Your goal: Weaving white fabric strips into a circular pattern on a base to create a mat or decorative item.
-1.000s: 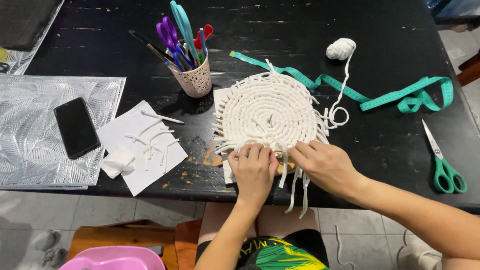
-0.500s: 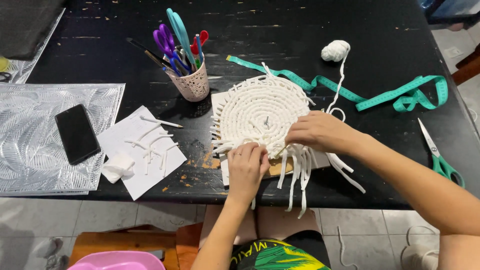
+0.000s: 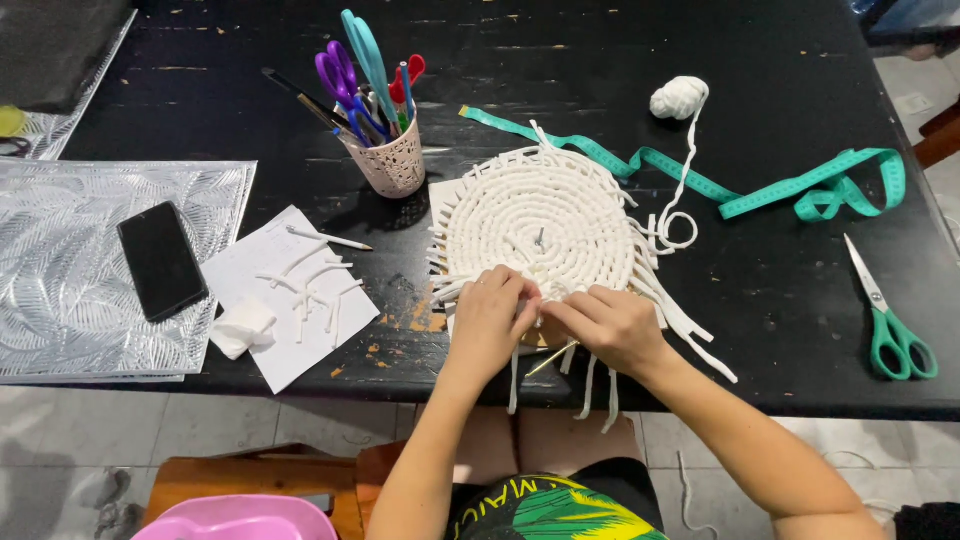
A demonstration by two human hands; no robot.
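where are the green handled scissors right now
In the head view the green-handled scissors lie flat at the right end of the black table, blades pointing away from the person, just below the teal measuring tape and right of the right hand.

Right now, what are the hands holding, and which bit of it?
Both hands, left hand and right hand, pinch the near edge of the round white cord mat, where its loose fringe strands hang. Exactly which strands the fingers grip cannot be told.
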